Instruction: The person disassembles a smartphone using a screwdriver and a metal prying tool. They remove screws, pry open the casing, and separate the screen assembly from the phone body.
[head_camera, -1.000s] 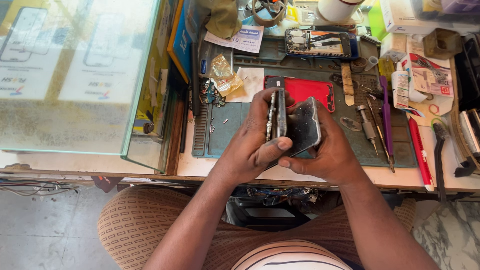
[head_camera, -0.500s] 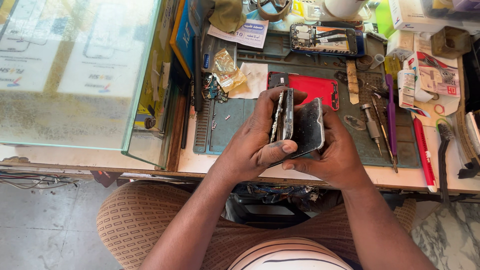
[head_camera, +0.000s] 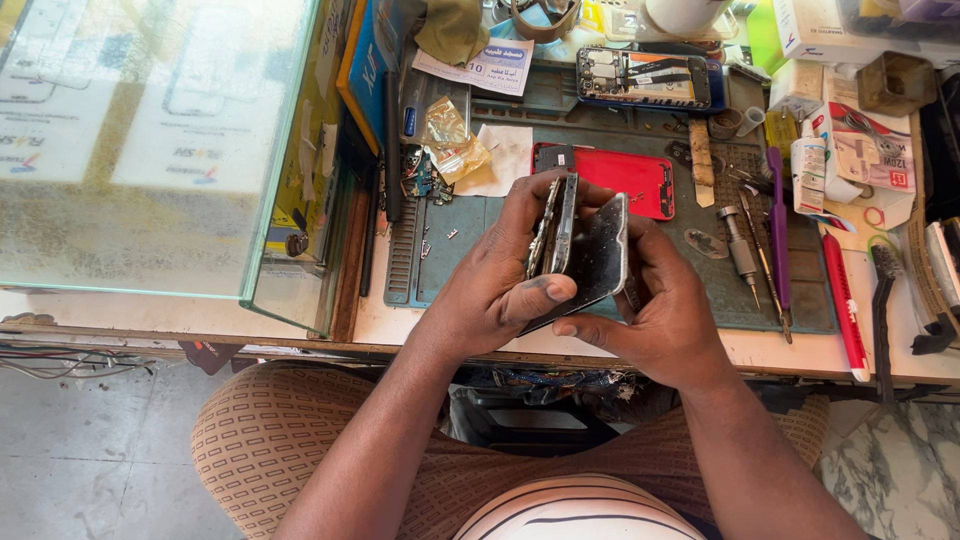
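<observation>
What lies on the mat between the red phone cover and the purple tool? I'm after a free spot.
In the head view, between the red phone cover and the purple tool: a wooden stick and a silver screwdriver.

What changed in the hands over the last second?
Little: the left hand and right hand keep gripping the opened phone, its dark screen panel hinged away from the metal frame, with only a slight tilt. The red back cover stayed put on the mat.

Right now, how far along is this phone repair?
Done: the phone is already split, its dark screen panel swung away from the metal body. In hand: the left hand grips the body, the right hand the panel. Left: they remain joined at the bottom, and the red back cover lies on the mat.
</observation>
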